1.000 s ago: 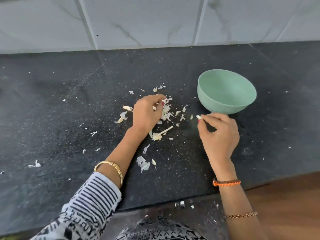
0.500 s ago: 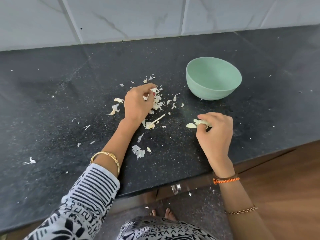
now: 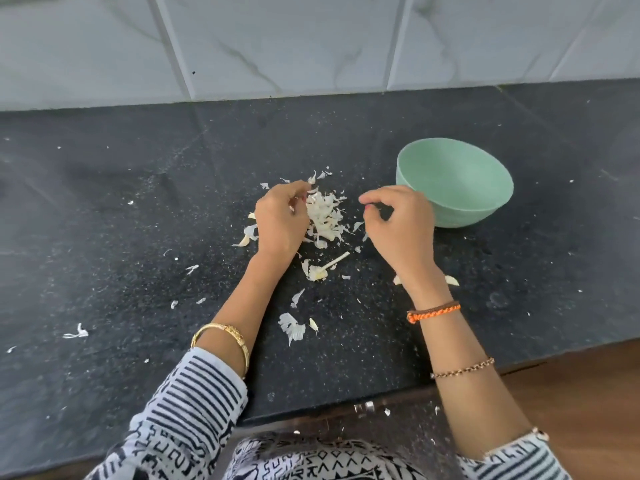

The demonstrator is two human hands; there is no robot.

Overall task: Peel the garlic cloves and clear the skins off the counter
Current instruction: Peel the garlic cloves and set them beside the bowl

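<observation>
A heap of white garlic skins [image 3: 325, 216] lies mid-counter between my hands. My left hand [image 3: 282, 221] sits at the heap's left edge, its curled fingers pinching some skins. To the right of the heap, just above the counter, my right hand [image 3: 403, 225] hovers with thumb and forefinger loosely curved and nothing visible between them. A bare garlic stem with its root base [image 3: 325, 266] lies just in front of the heap. More skins are scattered nearer me [image 3: 292, 329] and beside my right wrist [image 3: 452, 280]. No whole clove is visible.
A mint-green bowl [image 3: 485, 209] stands just behind and to the right of my right hand. Small skin flakes dot the black counter [image 3: 138, 237], one at the far left [image 3: 76, 332]. A tiled wall backs the counter. The front edge drops to a wooden floor with a few flakes [image 3: 363, 407].
My right hand carried skins from the front right to the central heap and let them go; the heap is larger. My left hand stayed at the heap's left edge.
</observation>
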